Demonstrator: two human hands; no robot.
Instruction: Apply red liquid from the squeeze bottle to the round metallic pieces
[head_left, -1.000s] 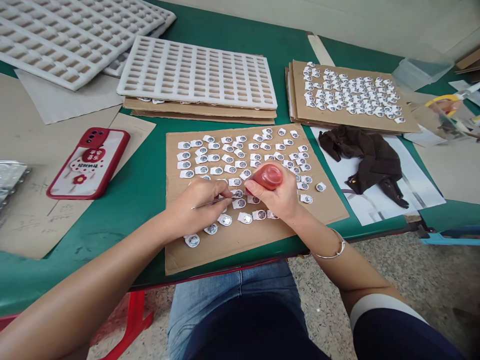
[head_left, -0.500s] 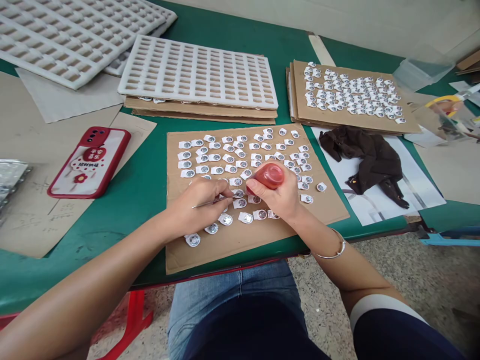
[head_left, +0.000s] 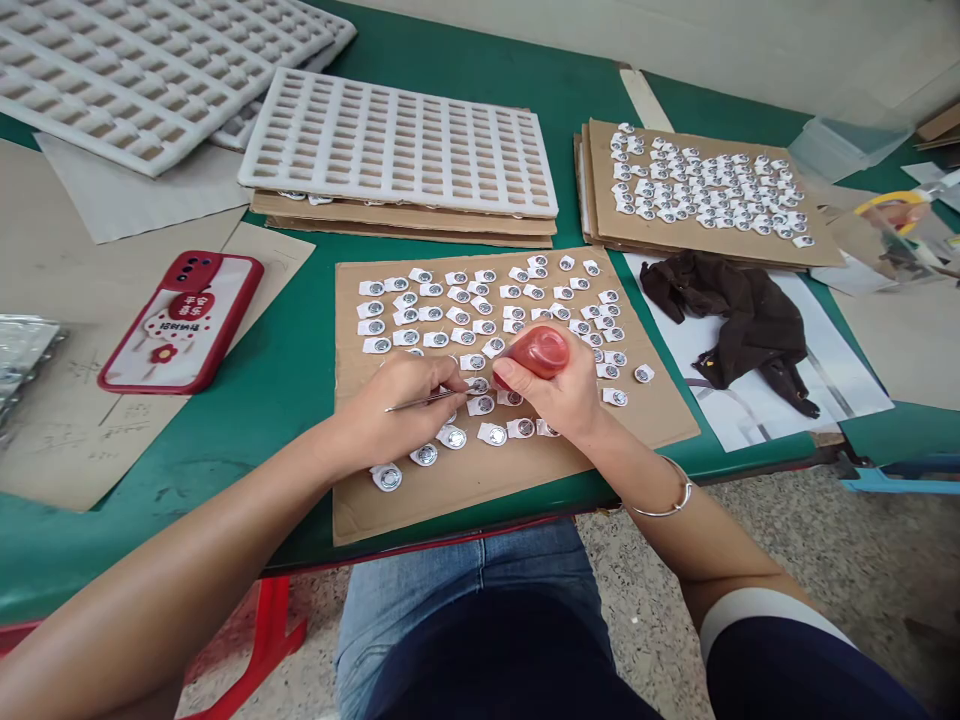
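The left hand [head_left: 397, 405] pinches a thin metal tool [head_left: 414, 402] in its fingers [head_left: 448, 377]. The right hand [head_left: 574, 395] has its fingers wrapped around a red bottle [head_left: 544, 350], and the round end of the bottle points up. Both hands are close together in the middle of the frame, over a flat brown cardboard sheet [head_left: 420, 505]. Many little white pieces with round silver faces [head_left: 387, 478] lie on the sheet in crooked rows. The front end of the tool is by one of these pieces, but it is too small to tell if they touch.

Next to the pictures from a second and half a second ago, the hands look the same and hold the same things. Only the whole view has slid a tiny bit, so the phone [head_left: 180, 322] at the left of the frame and the white tray [head_left: 397, 192] at the top sit a little more to the right. A dark cloth [head_left: 742, 315] lies at the right of the frame, on the green surface [head_left: 187, 480] with a white paper [head_left: 840, 390] under it.
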